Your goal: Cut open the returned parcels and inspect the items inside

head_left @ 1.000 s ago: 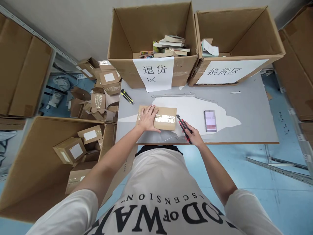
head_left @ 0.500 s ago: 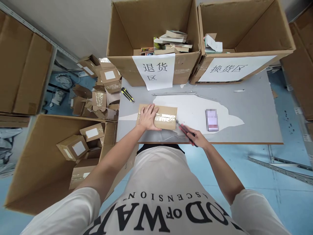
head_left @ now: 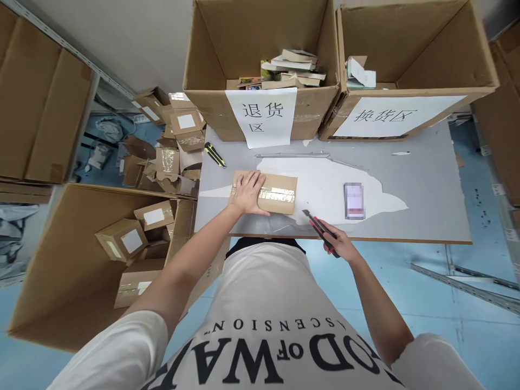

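Observation:
A small taped cardboard parcel (head_left: 278,193) lies on the grey table (head_left: 422,179) near its front edge. My left hand (head_left: 246,192) rests flat on the parcel's left half, fingers spread. My right hand (head_left: 340,243) grips a red and black utility knife (head_left: 318,227) at the table's front edge, to the right of the parcel. The knife's tip points toward the parcel's near right corner and stands a short gap away from it.
A second, yellow and black knife (head_left: 214,154) lies at the table's back left. A phone (head_left: 353,200) lies to the right. Two big labelled cartons (head_left: 260,114) (head_left: 398,116) stand at the back, holding books. A large carton of small parcels (head_left: 122,241) sits on the floor to the left.
My right hand has drawn the knife back from the parcel's right end, toward me and to the right. My left hand has stayed on the parcel.

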Motion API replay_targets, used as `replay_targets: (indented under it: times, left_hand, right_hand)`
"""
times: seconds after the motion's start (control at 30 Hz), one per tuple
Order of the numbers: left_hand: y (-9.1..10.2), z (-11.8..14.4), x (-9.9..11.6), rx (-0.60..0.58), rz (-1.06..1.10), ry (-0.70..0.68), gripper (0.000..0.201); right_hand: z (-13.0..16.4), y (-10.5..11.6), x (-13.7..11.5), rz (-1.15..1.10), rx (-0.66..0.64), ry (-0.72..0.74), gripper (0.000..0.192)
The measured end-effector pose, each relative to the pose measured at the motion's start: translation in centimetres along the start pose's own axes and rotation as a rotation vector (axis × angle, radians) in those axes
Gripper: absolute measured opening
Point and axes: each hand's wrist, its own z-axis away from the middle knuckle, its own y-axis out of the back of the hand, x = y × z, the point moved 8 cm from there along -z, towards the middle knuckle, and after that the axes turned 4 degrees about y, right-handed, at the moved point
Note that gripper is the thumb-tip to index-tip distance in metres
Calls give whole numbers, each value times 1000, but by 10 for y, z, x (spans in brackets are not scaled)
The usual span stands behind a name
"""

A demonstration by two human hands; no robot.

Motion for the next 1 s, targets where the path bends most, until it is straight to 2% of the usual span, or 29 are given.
replay_targets:
  times: [0.07, 0.13, 0.27, 0.4, 0.47, 0.57, 0.73, 0.8, 0.87, 0.93, 1.0]
  left_hand:
    - [0, 0, 0, -12, -5, -3, 130]
    - [-1, 0, -1, -28, -14, -5, 130]
    - [0, 0, -3, -60, -12, -33, 126]
    - [12, 3, -14, -23, 28, -37, 100]
    - [19, 5, -33, 27, 61, 42, 84]
    - [23, 6, -74, 75, 166, 205, 69]
    - [10, -3, -134, 65, 489, 348, 58]
    - [0, -8, -148, 25, 616, 414, 59]
    - [-9, -12, -154, -28, 719, 460, 62]
    - [-15, -15, -154, -66, 799, 482, 65]
    - [-18, -17, -152, -84, 866, 487, 65]
  right_hand:
    - [1, 19, 18, 89, 165, 7, 69]
    - [-6, 29, 30, 261, 311, 34, 62]
    - [-41, 12, 34, 635, 444, 107, 58]
    - [-72, -6, 34, 847, 546, 37, 59]
    - [-79, -9, 37, 892, 567, -9, 59]
    - [-82, -12, 39, 924, 583, -9, 64]
    - [-78, -19, 33, 1002, 547, -20, 66]
    - [-73, -21, 21, 992, 567, 1, 62]
    - [-67, -25, 5, 891, 603, 74, 56]
    - [-60, -33, -9, 671, 588, 152, 55]
    - [-55, -48, -16, 361, 499, 165, 60]
